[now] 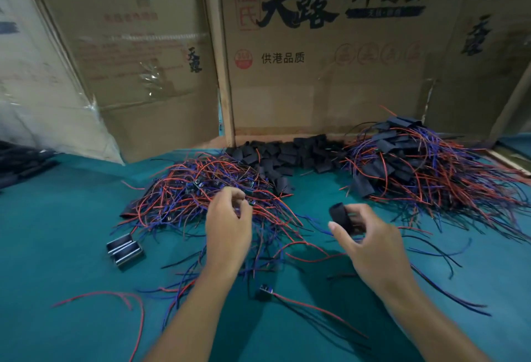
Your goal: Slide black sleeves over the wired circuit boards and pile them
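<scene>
Black sleeve [342, 217] is pinched in right hand [365, 242], mid-table, long axis running up-left to down-right, open mouth apparently turned up-left.

Left hand [230, 223] is curled into unsleeved board heap [207, 189], toward the table's left; what it grips cannot be told.

Step judged: fetching a board. Next, board end is to be lined up with the sleeve mouth.

Loose sleeves [287, 154] lie at the far edge; finished pile [416, 166] far right.

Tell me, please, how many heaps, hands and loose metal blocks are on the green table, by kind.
Heaps of bare wired boards: 1
Heaps of empty black sleeves: 1
Heaps of sleeved boards: 1
Hands: 2, the left hand in the wires, the right hand holding a black sleeve
Metal blocks: 2
Total: 7
</scene>
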